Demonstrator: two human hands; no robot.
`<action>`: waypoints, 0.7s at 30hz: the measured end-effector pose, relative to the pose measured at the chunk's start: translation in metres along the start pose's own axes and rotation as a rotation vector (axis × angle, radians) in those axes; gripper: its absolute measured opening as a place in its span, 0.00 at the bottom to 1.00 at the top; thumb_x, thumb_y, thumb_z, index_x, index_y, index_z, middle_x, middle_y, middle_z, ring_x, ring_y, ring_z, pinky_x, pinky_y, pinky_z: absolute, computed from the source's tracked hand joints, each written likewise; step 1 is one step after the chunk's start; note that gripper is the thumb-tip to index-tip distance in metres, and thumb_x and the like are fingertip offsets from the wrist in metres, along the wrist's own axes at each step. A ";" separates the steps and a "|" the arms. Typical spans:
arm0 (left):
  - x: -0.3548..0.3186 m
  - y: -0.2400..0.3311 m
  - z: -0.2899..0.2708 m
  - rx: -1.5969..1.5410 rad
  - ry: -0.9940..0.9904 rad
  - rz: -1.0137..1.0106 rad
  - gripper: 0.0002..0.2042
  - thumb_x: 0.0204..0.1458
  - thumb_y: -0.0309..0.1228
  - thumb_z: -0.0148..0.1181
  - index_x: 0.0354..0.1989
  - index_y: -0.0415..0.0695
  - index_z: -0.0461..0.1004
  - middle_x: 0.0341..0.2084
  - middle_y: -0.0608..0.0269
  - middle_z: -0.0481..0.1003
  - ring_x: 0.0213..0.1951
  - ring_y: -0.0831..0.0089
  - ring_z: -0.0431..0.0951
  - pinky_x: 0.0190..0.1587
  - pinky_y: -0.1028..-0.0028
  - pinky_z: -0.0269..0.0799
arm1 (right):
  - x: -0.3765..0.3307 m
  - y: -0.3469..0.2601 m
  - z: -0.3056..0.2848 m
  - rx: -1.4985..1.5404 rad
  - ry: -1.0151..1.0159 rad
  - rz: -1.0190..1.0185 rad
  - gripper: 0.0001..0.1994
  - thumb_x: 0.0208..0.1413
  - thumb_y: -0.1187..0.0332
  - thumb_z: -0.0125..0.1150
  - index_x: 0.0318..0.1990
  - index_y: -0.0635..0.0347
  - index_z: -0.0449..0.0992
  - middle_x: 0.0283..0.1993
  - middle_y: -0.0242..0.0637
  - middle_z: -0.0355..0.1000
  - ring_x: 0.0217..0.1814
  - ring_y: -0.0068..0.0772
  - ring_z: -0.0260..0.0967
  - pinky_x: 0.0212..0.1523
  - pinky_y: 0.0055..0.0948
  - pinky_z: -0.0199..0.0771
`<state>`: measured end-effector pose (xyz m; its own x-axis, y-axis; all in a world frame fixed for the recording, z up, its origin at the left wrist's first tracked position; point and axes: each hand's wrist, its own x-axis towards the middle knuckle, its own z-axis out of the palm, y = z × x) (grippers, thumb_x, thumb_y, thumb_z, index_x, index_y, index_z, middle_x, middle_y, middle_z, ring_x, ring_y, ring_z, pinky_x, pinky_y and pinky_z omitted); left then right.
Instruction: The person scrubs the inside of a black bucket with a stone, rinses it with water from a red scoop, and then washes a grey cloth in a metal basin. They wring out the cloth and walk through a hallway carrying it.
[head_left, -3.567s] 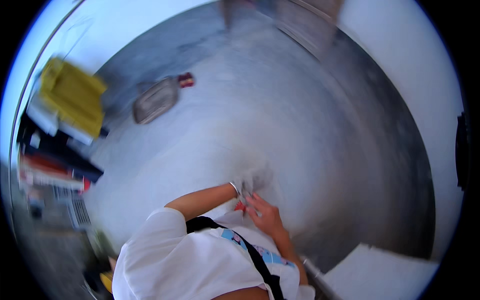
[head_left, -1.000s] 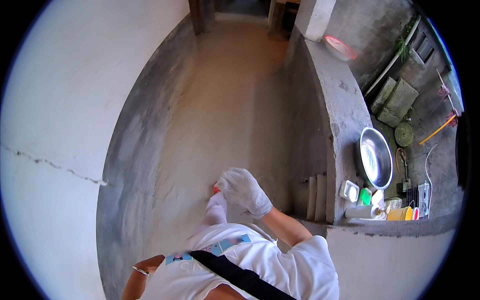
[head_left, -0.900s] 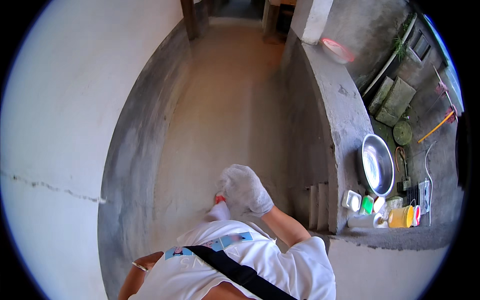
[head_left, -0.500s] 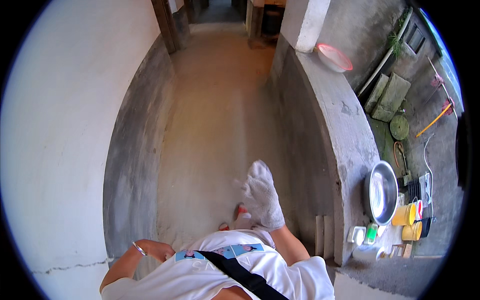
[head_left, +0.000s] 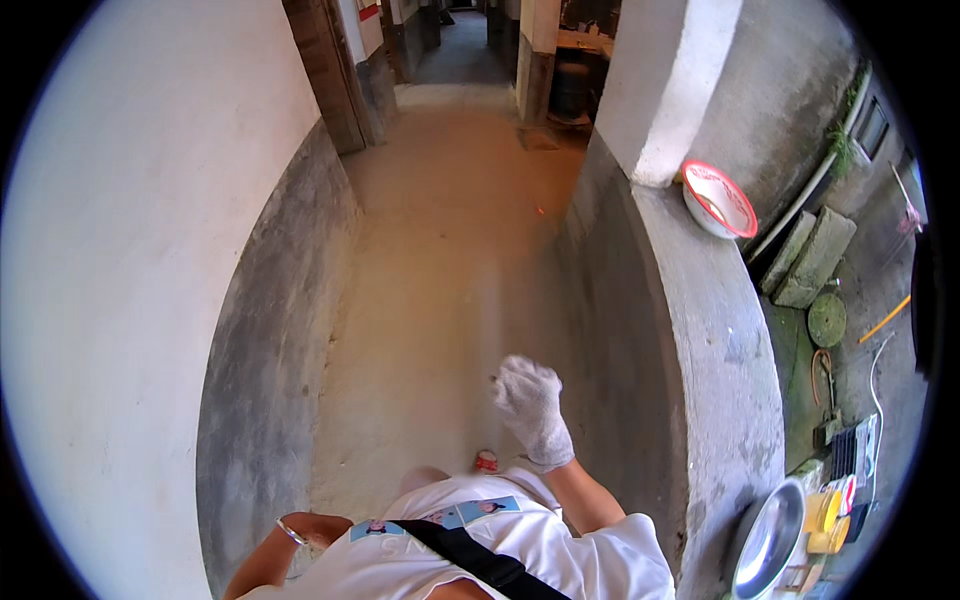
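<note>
My right hand [head_left: 529, 402] wears a whitish knit glove and hangs out in front of my body, over the passage floor. Its fingers are curled in. The palm faces away, so anything inside it is hidden. Low on the left is my left hand [head_left: 328, 527], bare, with a silvery bracelet [head_left: 291, 531] at the wrist. My white shirt [head_left: 460, 540] covers its fingers, and whether they hold anything cannot be seen. One red shoe [head_left: 486, 461] shows below the gloved hand.
A passage floor [head_left: 430, 260] runs ahead between a white-and-grey wall [head_left: 270, 270] and a low concrete ledge [head_left: 720, 350]. On the ledge stand a red-rimmed basin [head_left: 722, 200] and a metal basin [head_left: 768, 540]. Yellow buckets [head_left: 822, 512] are beyond it. A wooden door [head_left: 325, 75] is ahead left.
I have moved forward along the passage; both basins sit lower in view. My gloved right hand has drawn back and its fingers are more curled. My left hand has sunk lower behind the shirt.
</note>
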<state>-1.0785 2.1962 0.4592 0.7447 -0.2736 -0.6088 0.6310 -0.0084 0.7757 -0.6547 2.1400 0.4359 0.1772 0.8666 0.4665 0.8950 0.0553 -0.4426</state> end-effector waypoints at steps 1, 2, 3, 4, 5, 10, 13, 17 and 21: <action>0.004 0.008 -0.020 -0.006 -0.001 -0.006 0.18 0.40 0.32 0.62 0.40 0.39 0.73 0.36 0.56 0.76 0.39 0.69 0.73 0.43 0.71 0.67 | 0.026 0.010 -0.001 0.122 0.062 0.006 0.05 0.39 0.71 0.56 0.20 0.58 0.67 0.25 0.37 0.64 0.31 0.42 0.62 0.31 0.34 0.64; 0.009 0.018 -0.042 -0.011 -0.002 -0.008 0.18 0.40 0.32 0.62 0.40 0.39 0.73 0.36 0.56 0.76 0.39 0.69 0.73 0.43 0.71 0.67 | 0.049 0.018 0.007 0.202 0.129 0.033 0.05 0.38 0.70 0.56 0.19 0.57 0.66 0.25 0.37 0.63 0.30 0.42 0.62 0.30 0.35 0.63; 0.014 0.025 -0.061 -0.014 0.005 -0.008 0.18 0.40 0.32 0.62 0.41 0.39 0.73 0.36 0.56 0.76 0.39 0.69 0.73 0.43 0.71 0.67 | 0.074 0.027 0.016 0.284 0.199 0.051 0.05 0.38 0.69 0.56 0.18 0.57 0.66 0.25 0.37 0.63 0.30 0.43 0.61 0.30 0.36 0.62; 0.019 0.032 -0.083 -0.024 0.011 -0.011 0.18 0.40 0.32 0.62 0.41 0.39 0.73 0.36 0.56 0.76 0.39 0.69 0.73 0.43 0.71 0.67 | 0.096 0.040 0.019 0.239 0.181 -0.012 0.05 0.38 0.69 0.56 0.19 0.57 0.67 0.25 0.38 0.63 0.30 0.43 0.62 0.31 0.36 0.63; 0.025 0.039 -0.106 -0.028 0.010 -0.010 0.18 0.40 0.32 0.62 0.41 0.39 0.73 0.36 0.56 0.76 0.39 0.69 0.73 0.43 0.71 0.67 | 0.117 0.054 0.020 0.194 0.163 -0.075 0.04 0.38 0.69 0.56 0.20 0.57 0.68 0.25 0.39 0.64 0.31 0.44 0.62 0.32 0.36 0.63; 0.054 0.088 -0.240 0.040 0.006 0.007 0.18 0.41 0.33 0.61 0.42 0.40 0.72 0.37 0.56 0.76 0.40 0.68 0.73 0.43 0.71 0.67 | 0.202 0.114 0.047 0.201 -0.053 -0.107 0.03 0.40 0.70 0.55 0.23 0.57 0.69 0.27 0.40 0.66 0.33 0.46 0.64 0.36 0.39 0.65; 0.079 0.137 -0.344 0.305 0.082 0.087 0.18 0.42 0.33 0.60 0.43 0.41 0.72 0.37 0.56 0.75 0.41 0.66 0.74 0.44 0.70 0.67 | 0.251 0.161 0.070 0.099 0.028 -0.062 0.04 0.41 0.69 0.55 0.21 0.56 0.68 0.26 0.39 0.65 0.31 0.45 0.64 0.33 0.38 0.64; 0.120 0.252 -0.475 0.615 0.221 0.228 0.14 0.45 0.32 0.57 0.42 0.43 0.73 0.38 0.57 0.75 0.41 0.64 0.74 0.44 0.69 0.68 | 0.298 0.245 0.101 -0.055 0.127 0.093 0.04 0.42 0.69 0.54 0.21 0.55 0.68 0.23 0.38 0.64 0.27 0.45 0.64 0.27 0.36 0.64; 0.184 0.383 -0.552 0.617 0.060 0.687 0.09 0.46 0.26 0.58 0.37 0.41 0.74 0.34 0.58 0.75 0.38 0.63 0.73 0.43 0.69 0.68 | 0.358 0.280 0.089 -0.150 0.014 0.228 0.04 0.41 0.69 0.55 0.22 0.57 0.67 0.23 0.39 0.63 0.27 0.44 0.64 0.27 0.36 0.64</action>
<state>-0.5801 2.6735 0.5523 0.9335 -0.3579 0.0235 -0.1681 -0.3788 0.9101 -0.3769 2.5096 0.4102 0.3856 0.8413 0.3789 0.8820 -0.2154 -0.4192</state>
